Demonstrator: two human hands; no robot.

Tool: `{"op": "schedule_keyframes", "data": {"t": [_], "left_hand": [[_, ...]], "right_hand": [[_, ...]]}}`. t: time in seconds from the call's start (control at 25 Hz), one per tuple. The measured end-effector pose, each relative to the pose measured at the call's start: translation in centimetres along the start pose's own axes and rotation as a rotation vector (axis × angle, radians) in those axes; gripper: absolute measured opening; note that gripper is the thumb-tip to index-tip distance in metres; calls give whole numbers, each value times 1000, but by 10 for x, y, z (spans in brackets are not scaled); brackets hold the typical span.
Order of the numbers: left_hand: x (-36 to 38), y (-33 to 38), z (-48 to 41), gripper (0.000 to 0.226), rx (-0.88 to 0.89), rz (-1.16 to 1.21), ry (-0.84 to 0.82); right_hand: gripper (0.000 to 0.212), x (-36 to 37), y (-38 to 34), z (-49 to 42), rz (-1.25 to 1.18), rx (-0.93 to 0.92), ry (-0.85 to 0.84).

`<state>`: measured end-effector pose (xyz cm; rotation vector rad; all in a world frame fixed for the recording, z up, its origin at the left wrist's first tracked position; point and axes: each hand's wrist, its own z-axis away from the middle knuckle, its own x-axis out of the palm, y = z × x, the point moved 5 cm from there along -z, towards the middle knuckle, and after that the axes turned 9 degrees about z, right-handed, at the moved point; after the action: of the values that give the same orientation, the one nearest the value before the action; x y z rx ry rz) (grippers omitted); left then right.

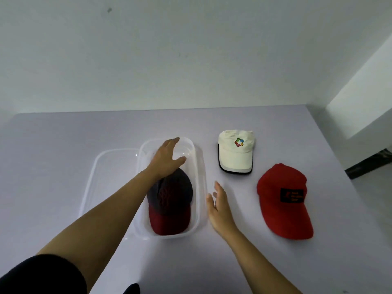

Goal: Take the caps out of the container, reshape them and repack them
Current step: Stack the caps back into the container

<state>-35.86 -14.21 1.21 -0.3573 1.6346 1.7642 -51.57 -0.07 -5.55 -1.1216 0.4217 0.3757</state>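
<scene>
Nearest the camera, a dark sleeve [42, 274] is seen at the near left, and the left forearm runs from it over the container [200, 187].

1. Dark cap [169, 200]: it lies inside the container. Its long axis runs near to far, with the maroon brim at the near end and the crown at the far end.
2. Left hand [167, 158]: it is held above the far half of the container, just past the crown. The fingers are spread and nothing is grasped. Contact with the cap cannot be confirmed.
3. Right hand [219, 206]: it is held released and on edge, just outside the right wall and level with the cap's middle.
4. The left hand is judged the nearer to the crown, so any grasp there would require it to be drawn back toward the near side.
5. A clear lid [101, 166] lies against the container's left side.
6. A white cap [235, 151] and a red cap [282, 198] lie on the table [63, 134] to the right, well apart from the container, with brims facing near.
</scene>
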Motion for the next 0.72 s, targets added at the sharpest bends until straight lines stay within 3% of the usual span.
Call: {"op": "schedule_keyframes", "data": {"t": [0.16,0.24,0.32,0.4,0.48,0.56,0.64,0.72], "left_hand": [[53,66,-6,61,128,107,-20],[94,82,-7,62,89,169,-86],[143,89,-9,67,-44,259,-197],[190,92,-8,77,-224,364,-338],[232,94,-5,85,-355,456,-450],[260,94,-3,83,-420,523,-498],[279,97,-4,71,-449,586,-507],[287,98,-5,66,-471,639,-537]], "right_hand": [[49,-97,18,-11,26,-112,462],[51,-146,38,-16,52,-86,630],[61,-190,70,-25,90,-2,677],[83,-221,110,-40,96,139,536],[111,-236,146,-54,59,217,280],[125,-237,163,-61,-30,230,10],[124,-238,171,-64,-4,220,-149],[106,-236,174,-66,51,200,-232]]}}
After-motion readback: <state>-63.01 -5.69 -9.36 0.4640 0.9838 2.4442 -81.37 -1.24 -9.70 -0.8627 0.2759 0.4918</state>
